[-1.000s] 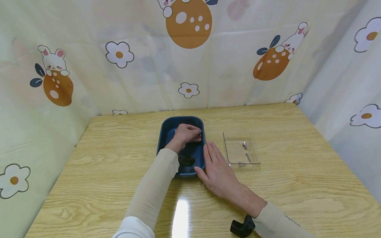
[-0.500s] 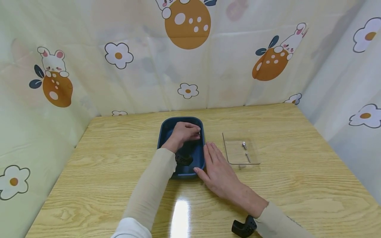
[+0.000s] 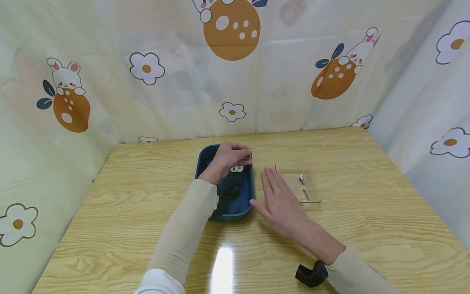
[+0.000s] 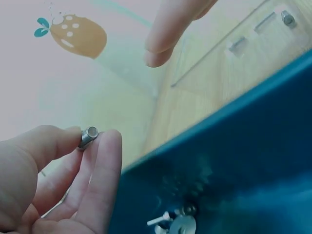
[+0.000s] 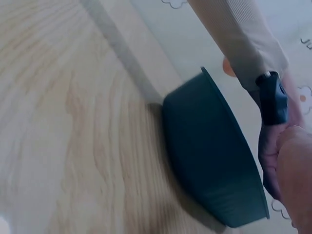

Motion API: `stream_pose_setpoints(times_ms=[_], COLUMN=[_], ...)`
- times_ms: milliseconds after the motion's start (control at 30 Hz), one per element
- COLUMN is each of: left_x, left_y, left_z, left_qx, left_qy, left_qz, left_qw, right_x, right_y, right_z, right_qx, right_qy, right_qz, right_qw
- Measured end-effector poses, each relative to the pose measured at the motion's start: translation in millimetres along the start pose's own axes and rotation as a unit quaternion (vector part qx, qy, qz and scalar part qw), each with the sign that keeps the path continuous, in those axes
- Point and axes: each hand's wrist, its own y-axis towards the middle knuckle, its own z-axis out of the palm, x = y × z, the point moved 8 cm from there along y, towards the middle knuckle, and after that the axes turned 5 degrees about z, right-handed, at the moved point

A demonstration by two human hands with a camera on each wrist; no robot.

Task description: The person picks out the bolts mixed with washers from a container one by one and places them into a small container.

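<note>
Your left hand (image 3: 229,158) pinches a small metal fitting (image 4: 88,137) by the blue bin's (image 3: 238,207) rim, apparently lifted to clear it. Your right hand (image 3: 284,204), fingers straight, hovers alongside; bolts (image 3: 302,179) lie on a clear plate (image 3: 292,178).

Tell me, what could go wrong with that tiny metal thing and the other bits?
The small metal piece is only pinched by the left hand's fingertips, so it might slip and fall among the loose parts in the blue bin or onto the table.

The right hand is close to the clear tray; a bump could roll the screws away.
</note>
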Motion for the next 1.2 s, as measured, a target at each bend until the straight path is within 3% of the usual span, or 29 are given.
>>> stream_pose_setpoints(times_ms=[300,600,800,967,1200], left_x=[-8.3,-9.5,-10.1,-5.4,0.8], left_y=[3.4,5.1,4.4,4.9,6.7], left_z=[23.2,51.8,73.9,90.3,108.1], left_qx=[0.021,0.038,0.070,0.098,0.112], left_qy=[0.001,0.010,0.001,-0.001,0.020], left_qz=[0.014,0.014,0.018,0.001,-0.016], left_qw=[0.9997,0.9991,0.9973,0.9952,0.9934], right_x=[-31,-58,-76,-87,-97], right_y=[-5.3,-13.5,-21.3,-26.3,-33.1], right_z=[-8,-16,-18,-17,-14], right_qx=[0.017,0.002,0.001,-0.008,-0.016], right_qy=[0.014,-0.004,-0.005,-0.003,-0.002], right_qz=[0.041,0.062,0.083,0.096,0.108], right_qw=[0.9989,0.9981,0.9965,0.9953,0.9940])
